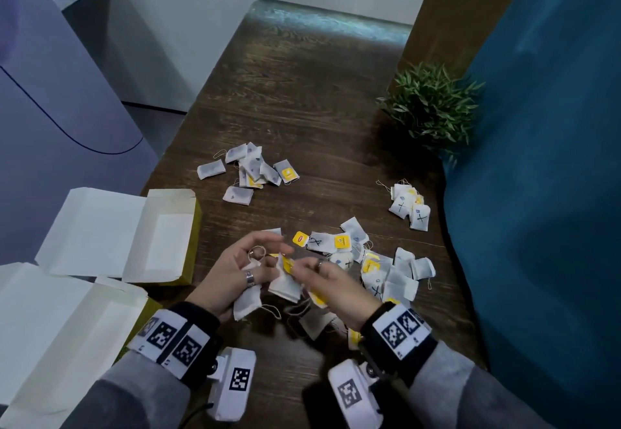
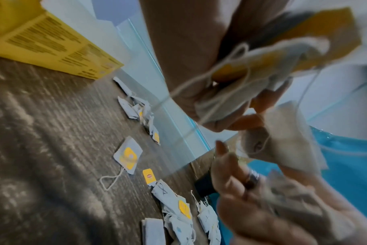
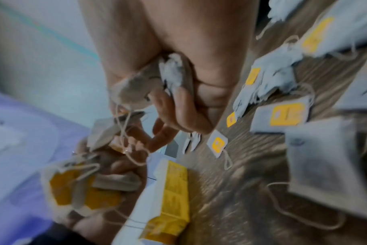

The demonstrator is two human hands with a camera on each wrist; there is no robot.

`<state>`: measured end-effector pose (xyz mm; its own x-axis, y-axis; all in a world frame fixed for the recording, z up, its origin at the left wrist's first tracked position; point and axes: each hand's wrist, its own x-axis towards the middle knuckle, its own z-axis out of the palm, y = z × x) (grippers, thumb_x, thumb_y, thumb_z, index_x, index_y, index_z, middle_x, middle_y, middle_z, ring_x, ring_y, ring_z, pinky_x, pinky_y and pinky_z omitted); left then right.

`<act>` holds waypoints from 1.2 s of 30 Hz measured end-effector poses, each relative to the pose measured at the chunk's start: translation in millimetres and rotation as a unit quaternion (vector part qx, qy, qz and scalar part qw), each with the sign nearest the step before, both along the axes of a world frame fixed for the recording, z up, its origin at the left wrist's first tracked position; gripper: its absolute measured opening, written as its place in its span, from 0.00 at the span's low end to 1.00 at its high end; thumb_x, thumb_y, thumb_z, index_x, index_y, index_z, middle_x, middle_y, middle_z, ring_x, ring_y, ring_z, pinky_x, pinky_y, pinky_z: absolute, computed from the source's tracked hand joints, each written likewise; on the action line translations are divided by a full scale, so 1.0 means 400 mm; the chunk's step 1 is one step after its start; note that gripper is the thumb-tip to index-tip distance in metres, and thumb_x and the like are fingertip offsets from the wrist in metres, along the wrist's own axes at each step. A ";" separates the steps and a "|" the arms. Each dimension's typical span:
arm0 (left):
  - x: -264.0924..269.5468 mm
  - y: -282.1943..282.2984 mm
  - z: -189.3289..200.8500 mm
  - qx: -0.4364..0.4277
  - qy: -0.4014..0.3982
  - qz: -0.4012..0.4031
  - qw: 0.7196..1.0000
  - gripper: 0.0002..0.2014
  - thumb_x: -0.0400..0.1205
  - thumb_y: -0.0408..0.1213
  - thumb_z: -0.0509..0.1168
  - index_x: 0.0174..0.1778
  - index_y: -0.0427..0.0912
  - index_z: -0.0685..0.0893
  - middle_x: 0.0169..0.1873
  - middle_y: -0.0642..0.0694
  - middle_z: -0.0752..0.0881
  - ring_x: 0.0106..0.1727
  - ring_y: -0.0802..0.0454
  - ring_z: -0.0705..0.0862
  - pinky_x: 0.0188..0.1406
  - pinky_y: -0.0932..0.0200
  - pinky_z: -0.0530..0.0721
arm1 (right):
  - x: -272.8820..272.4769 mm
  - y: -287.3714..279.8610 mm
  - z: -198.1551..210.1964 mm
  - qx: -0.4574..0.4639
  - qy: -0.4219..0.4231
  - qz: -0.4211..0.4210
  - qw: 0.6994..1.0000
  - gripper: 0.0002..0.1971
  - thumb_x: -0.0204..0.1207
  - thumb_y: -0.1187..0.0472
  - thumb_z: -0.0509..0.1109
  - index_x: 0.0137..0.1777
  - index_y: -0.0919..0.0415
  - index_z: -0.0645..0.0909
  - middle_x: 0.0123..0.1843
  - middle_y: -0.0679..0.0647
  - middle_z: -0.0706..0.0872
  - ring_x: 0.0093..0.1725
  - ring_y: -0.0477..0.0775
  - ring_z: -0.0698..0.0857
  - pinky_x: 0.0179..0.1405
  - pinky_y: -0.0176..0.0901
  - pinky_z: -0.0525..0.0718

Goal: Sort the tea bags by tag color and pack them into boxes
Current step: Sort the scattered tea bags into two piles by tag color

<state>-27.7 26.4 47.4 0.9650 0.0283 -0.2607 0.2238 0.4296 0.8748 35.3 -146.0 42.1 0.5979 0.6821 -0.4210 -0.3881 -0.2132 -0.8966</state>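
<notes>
White tea bags with yellow tags lie in loose piles on the dark wooden table [image 1: 302, 109]. My left hand [image 1: 265, 255] grips a bunch of tea bags [image 1: 248, 302] with dangling strings; in the left wrist view its fingers [image 2: 230, 116] curl round bags with yellow tags [image 2: 228, 73]. My right hand [image 1: 304, 269] is close beside it and pinches one tea bag [image 3: 136, 86] between thumb and fingers [image 3: 182, 112]. Two open yellow boxes, one [image 1: 164, 227] near the table's left edge and one [image 1: 67, 328] nearer me, lie at my left.
One pile of tea bags [image 1: 250, 171] lies farther up the table, a small one [image 1: 410, 207] at the right edge, a larger one [image 1: 379, 264] beside my right hand. A green potted plant [image 1: 433, 106] stands at the right, against a blue padded wall [image 1: 544, 193].
</notes>
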 end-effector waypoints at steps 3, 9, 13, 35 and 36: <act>0.018 -0.019 0.016 -0.010 0.025 0.037 0.999 0.18 0.66 0.27 0.70 0.52 0.40 0.83 0.47 0.46 0.91 0.46 0.51 0.90 0.41 0.57 0.89 | 0.003 0.018 -0.009 0.052 0.025 -0.042 0.997 0.04 0.73 0.62 0.73 0.43 0.53 0.81 0.36 0.45 0.87 0.38 0.43 0.84 0.43 0.37 0.79; 0.053 -0.007 -0.060 -0.053 0.240 0.148 0.958 0.22 0.80 0.51 0.62 0.61 0.37 0.81 0.57 0.33 0.86 0.42 0.44 0.87 0.27 0.57 0.87 | 0.028 0.001 0.003 0.052 -0.182 -0.179 0.966 0.11 0.63 0.72 0.78 0.36 0.57 0.81 0.40 0.48 0.80 0.41 0.38 0.82 0.44 0.30 0.78; 0.059 -0.036 -0.073 -0.129 0.267 0.102 0.950 0.27 0.73 0.55 0.61 0.59 0.36 0.80 0.51 0.35 0.87 0.46 0.43 0.86 0.46 0.50 0.86 | 0.021 0.005 0.012 0.057 -0.310 -0.182 0.931 0.11 0.59 0.68 0.78 0.31 0.48 0.86 0.41 0.50 0.72 0.42 0.40 0.78 0.46 0.29 0.76; 0.210 0.046 -0.027 -0.004 0.186 0.109 0.977 0.27 0.80 0.14 0.50 0.66 0.45 0.76 0.52 0.43 0.81 0.45 0.50 0.84 0.27 0.64 0.86 | 0.217 -0.108 -0.003 0.076 0.101 -0.245 0.961 0.23 0.64 0.81 0.52 0.53 0.60 0.74 0.38 0.52 0.68 0.35 0.47 0.69 0.38 0.39 0.68; 0.238 0.069 -0.039 0.002 0.194 0.122 0.974 0.26 0.80 0.14 0.50 0.67 0.44 0.75 0.52 0.42 0.81 0.46 0.50 0.84 0.27 0.63 0.87 | 0.235 -0.119 -0.004 0.071 0.093 -0.254 0.960 0.24 0.67 0.85 0.50 0.54 0.60 0.74 0.38 0.52 0.69 0.35 0.47 0.69 0.39 0.39 0.69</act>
